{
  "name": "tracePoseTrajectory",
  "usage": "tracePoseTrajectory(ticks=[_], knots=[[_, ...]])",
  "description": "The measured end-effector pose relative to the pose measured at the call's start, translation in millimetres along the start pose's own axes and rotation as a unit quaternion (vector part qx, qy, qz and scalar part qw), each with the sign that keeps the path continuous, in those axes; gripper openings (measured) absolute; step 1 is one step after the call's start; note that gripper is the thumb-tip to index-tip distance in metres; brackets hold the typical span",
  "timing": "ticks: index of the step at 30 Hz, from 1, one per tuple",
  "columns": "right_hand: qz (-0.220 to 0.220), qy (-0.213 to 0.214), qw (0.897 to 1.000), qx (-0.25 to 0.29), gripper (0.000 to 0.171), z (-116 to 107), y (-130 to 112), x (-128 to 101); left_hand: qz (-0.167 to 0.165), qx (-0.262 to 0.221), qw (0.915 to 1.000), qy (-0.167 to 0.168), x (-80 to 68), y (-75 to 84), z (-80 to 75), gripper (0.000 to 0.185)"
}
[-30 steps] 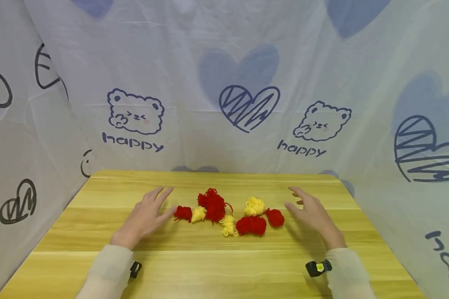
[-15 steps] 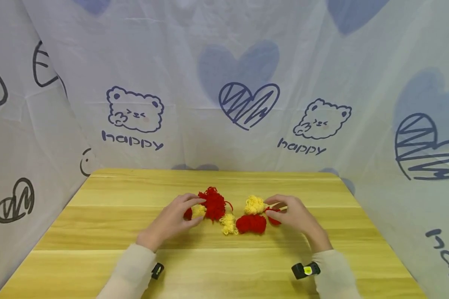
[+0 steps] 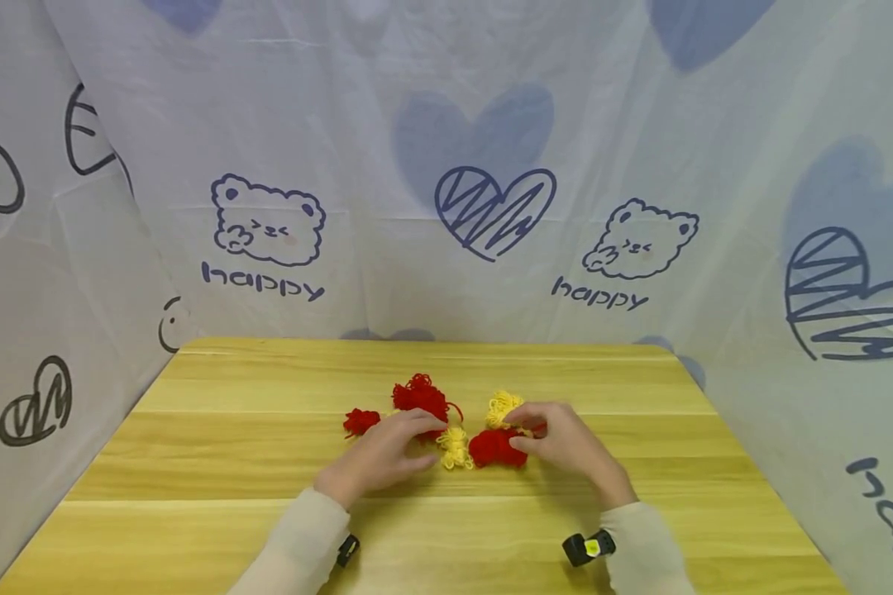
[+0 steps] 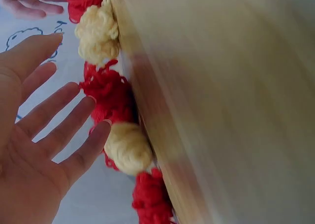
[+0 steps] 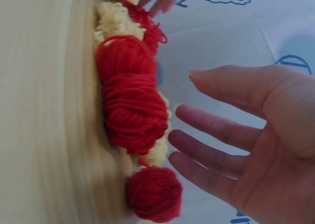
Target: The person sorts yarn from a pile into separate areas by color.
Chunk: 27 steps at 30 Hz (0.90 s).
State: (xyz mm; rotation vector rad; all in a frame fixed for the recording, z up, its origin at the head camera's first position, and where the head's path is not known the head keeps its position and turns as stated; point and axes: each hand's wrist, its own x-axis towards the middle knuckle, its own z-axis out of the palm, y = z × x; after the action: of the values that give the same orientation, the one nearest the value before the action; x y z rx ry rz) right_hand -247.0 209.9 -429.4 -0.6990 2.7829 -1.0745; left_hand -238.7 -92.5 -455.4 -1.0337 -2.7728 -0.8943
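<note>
Head view has the left hand (image 3: 383, 454) near yellow yarn (image 3: 456, 449) and the right hand (image 3: 565, 446) near red yarn (image 3: 491, 449), both with fingers loosely apart and holding nothing.

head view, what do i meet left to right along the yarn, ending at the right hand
Small red yarn bundle, large red tangle, small looped yellow bundle, long red bundle, right hand.

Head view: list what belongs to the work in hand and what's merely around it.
Likely part of the work:
- red yarn bundles
- yellow yarn bundles
- left hand and right hand, both among the yarn

Merely around:
- wooden table, underneath
- printed cloth, behind
- black wrist devices
</note>
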Motion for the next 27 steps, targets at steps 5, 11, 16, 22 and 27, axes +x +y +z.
tracePoseTrajectory(ticks=[5,11,16,22,27], knots=[[0.008,-0.003,1.0,-0.02,0.023,6.9,2.4,2.4,0.013,-0.014,0.9998,-0.006,9.1,5.5,6.3,0.04],[0.007,0.0,1.0,-0.027,0.022,10.8,4.5,3.0,0.004,-0.015,0.9989,-0.043,16.7,8.1,13.2,0.044],[0.005,-0.001,0.999,-0.032,0.019,11.0,1.0,1.8,-0.011,-0.018,0.9982,-0.057,19.3,8.3,17.6,0.046],[0.008,-0.01,0.999,-0.049,0.019,14.7,-0.9,1.3,-0.012,-0.026,0.9978,-0.06,21.7,9.7,18.9,0.044],[0.008,-0.015,0.998,-0.061,0.022,16.9,-1.4,0.6,-0.013,-0.023,0.9977,-0.063,23.6,10.3,20.4,0.038]])
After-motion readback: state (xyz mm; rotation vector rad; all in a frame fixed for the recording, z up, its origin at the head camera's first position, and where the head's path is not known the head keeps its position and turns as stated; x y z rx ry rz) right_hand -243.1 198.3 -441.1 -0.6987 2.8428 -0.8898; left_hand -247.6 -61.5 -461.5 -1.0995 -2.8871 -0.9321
